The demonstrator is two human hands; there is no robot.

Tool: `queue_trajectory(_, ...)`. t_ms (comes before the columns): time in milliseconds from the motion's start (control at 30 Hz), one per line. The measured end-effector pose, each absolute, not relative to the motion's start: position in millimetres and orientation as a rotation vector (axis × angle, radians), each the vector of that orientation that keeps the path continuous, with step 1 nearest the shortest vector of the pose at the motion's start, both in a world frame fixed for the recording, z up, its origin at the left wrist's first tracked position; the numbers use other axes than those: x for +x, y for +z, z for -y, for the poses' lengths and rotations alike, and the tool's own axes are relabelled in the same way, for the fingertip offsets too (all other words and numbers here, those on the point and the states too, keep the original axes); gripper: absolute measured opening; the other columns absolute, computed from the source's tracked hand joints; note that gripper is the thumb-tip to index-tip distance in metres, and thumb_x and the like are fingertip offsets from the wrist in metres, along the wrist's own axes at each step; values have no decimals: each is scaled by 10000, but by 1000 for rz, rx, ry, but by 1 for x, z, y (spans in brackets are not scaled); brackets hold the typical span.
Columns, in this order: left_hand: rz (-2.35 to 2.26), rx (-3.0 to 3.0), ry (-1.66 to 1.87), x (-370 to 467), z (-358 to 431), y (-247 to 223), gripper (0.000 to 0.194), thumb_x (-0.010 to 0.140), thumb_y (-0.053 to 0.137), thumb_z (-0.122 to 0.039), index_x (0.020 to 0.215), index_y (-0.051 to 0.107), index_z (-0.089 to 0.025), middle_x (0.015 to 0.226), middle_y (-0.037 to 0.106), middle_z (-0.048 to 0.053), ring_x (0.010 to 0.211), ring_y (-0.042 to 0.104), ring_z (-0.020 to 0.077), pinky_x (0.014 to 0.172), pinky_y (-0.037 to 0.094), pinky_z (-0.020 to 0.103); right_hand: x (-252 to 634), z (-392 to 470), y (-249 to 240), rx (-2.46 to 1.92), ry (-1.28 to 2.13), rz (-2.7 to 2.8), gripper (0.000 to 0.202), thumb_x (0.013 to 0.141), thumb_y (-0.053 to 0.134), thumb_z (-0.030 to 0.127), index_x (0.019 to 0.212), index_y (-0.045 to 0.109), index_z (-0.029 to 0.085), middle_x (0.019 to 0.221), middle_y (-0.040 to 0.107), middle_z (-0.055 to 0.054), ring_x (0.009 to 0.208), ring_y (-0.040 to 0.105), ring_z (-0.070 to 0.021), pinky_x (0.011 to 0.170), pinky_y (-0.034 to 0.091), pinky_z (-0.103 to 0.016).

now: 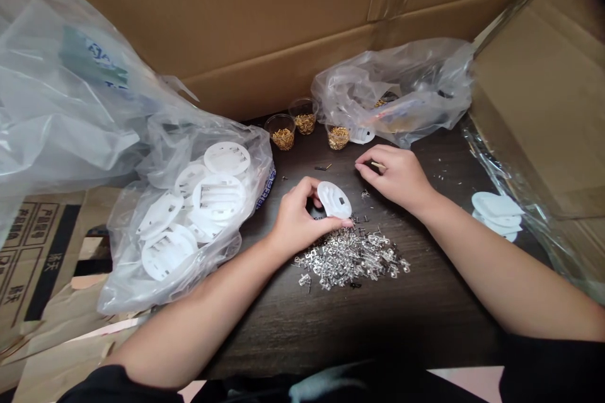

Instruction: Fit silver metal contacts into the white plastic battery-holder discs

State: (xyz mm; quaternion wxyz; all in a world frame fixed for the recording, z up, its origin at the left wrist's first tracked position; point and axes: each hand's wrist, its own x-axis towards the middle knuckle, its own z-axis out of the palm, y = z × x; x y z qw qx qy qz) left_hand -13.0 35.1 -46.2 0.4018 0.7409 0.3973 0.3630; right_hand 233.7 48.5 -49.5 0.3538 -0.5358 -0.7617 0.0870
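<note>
My left hand [302,214] is closed on a round white plastic battery housing [334,199], tilted up on its edge between thumb and fingers. Below it lies a heap of small silvery metal spring contacts [350,258]. To the right, my right hand [394,173] hovers past the heap with thumb and fingertips pinched together. A thin pale stick [379,165] shows among its curled fingers; anything tiny at the fingertips is too small to make out. A small dark piece with a brass-coloured end [323,167] lies on the dark table between the hands and the cups.
Clear cups of brass-coloured small parts [282,137] stand at the back. On the left, an open plastic bag [227,252] holds several white housings [220,197]. More housings are stacked at right [496,214]. Another plastic bag [425,75] lies behind, against cardboard walls [283,25].
</note>
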Motion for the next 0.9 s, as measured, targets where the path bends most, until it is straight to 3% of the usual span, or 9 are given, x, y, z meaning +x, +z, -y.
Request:
queue_trajectory(133, -890, 1826, 810, -14, -36, -46, 670, 560, 954, -596, 964, 629, -172, 813, 717, 7, 714, 619, 136, 654, 495, 254, 234, -48, -49, -1415, 238, 1950, 107, 938, 651, 215, 917, 754, 196, 921, 763, -52, 822, 708, -196, 742, 514, -326)
queue_trajectory(400, -623, 2023, 938, -17, -25, -50, 710, 575, 932, -634, 1043, 659, -175, 847, 758, 34, 716, 696, 165, 650, 530, 269, 195, -62, -29, -1346, 464, 2269, 191, 981, 642, 272, 1072, 790, 192, 1021, 774, -60, 915, 717, -211, 801, 496, -330)
queue_trajectory(633, -448, 2289, 1350, -19, -24, -51, 731, 627, 915, -625, 1125, 637, -168, 768, 757, 13, 643, 726, 172, 608, 563, 279, 111, -99, -14, -1224, 329, 2686, 235, 975, 675, 387, 1035, 800, 198, 1044, 761, -69, 865, 691, -213, 601, 306, -331)
queue_trajectory(733, -464, 2313, 1404, -20, -25, -51, 739, 625, 905, -647, 1127, 631, -178, 772, 761, 10, 645, 739, 179, 592, 577, 284, 91, -102, -18, -1191, 284, 2746, 209, 998, 629, 327, 1049, 783, 195, 1104, 762, -76, 862, 681, -208, 580, 250, -340)
queue_trajectory(900, -490, 2245, 1398, -21, -24, -51, 743, 619, 919, -616, 1154, 625, -193, 828, 782, 23, 696, 766, 195, 628, 600, 297, 95, -102, -23, -1194, 304, 2695, 204, 1009, 560, 231, 1092, 745, 213, 1115, 759, -77, 811, 643, -184, 593, 275, -322)
